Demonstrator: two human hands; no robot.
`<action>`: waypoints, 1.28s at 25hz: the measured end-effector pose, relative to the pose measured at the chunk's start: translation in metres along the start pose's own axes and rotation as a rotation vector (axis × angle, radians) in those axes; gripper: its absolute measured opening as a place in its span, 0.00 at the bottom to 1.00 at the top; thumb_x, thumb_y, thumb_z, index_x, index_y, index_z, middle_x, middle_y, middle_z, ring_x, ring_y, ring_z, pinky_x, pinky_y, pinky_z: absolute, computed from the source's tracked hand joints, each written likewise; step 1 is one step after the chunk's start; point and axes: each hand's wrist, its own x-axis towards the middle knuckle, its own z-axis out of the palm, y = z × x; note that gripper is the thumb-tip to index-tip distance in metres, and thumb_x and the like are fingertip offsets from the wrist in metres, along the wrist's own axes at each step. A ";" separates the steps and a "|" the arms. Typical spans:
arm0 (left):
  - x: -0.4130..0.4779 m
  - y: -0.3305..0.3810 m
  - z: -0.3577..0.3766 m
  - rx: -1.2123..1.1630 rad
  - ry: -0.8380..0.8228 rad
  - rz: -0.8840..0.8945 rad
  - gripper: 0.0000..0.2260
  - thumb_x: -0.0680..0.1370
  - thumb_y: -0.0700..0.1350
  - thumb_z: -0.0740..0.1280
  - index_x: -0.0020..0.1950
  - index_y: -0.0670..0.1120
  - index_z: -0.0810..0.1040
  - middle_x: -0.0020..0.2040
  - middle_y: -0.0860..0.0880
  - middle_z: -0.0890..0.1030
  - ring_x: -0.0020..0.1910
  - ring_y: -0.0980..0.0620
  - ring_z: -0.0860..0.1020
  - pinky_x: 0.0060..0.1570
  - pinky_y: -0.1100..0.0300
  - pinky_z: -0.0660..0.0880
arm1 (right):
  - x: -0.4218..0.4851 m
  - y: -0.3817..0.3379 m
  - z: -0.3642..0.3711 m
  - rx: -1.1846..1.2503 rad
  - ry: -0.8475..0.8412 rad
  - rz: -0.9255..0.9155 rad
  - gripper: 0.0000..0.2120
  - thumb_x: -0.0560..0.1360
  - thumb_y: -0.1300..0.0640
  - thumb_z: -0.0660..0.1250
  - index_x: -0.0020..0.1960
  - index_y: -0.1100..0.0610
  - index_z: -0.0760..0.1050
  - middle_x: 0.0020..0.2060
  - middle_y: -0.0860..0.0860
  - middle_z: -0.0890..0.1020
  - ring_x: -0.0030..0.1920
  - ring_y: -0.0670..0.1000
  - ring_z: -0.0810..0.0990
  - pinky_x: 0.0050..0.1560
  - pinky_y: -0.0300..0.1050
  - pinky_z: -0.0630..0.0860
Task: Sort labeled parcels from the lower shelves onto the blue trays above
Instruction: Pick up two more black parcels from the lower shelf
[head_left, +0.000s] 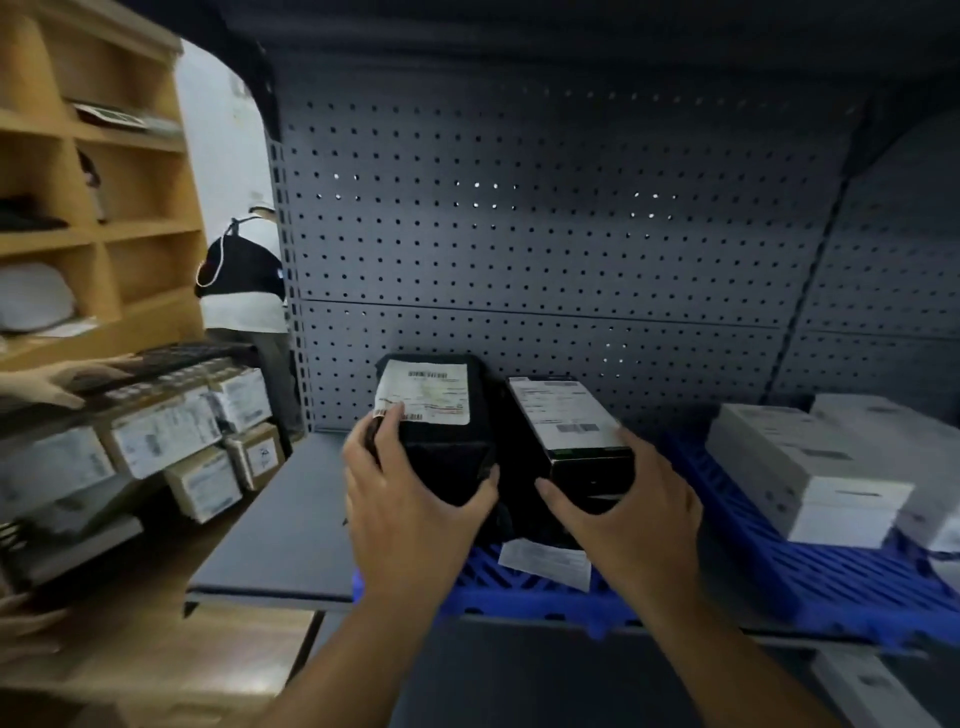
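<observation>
Two black parcels (436, 452) (569, 415) gripped, white boxes (795, 462) right, pegboard (519, 234) behind

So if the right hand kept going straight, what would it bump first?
The right hand grips the black labelled box, so that comes first; beyond it, probably the grey pegboard wall, though depth is unclear.

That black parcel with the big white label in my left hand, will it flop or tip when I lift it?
Probably keeps its shape: the black parcel looks boxy under its wrap. The wrap may be slick, so the left hand likely needs a firm grip. Lifting may nudge the black box beside it.
</observation>
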 end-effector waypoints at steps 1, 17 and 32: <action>0.002 0.003 0.002 -0.020 0.026 -0.011 0.46 0.63 0.70 0.74 0.75 0.52 0.64 0.73 0.49 0.64 0.70 0.43 0.72 0.60 0.39 0.78 | 0.001 0.000 0.001 0.034 0.051 -0.008 0.51 0.61 0.23 0.71 0.76 0.48 0.65 0.71 0.49 0.76 0.73 0.54 0.70 0.78 0.62 0.58; -0.003 0.002 0.016 -0.064 0.035 0.050 0.42 0.64 0.64 0.78 0.72 0.51 0.65 0.74 0.49 0.63 0.71 0.44 0.70 0.56 0.48 0.78 | 0.003 0.005 0.017 0.089 0.101 -0.005 0.47 0.60 0.27 0.74 0.69 0.50 0.61 0.65 0.50 0.69 0.64 0.56 0.75 0.68 0.64 0.72; -0.007 0.010 -0.004 -0.067 0.049 0.145 0.42 0.74 0.68 0.64 0.83 0.51 0.55 0.83 0.39 0.50 0.82 0.35 0.45 0.78 0.32 0.47 | 0.002 0.004 0.020 0.085 0.085 0.022 0.51 0.61 0.26 0.72 0.74 0.47 0.57 0.71 0.49 0.65 0.68 0.54 0.72 0.60 0.59 0.79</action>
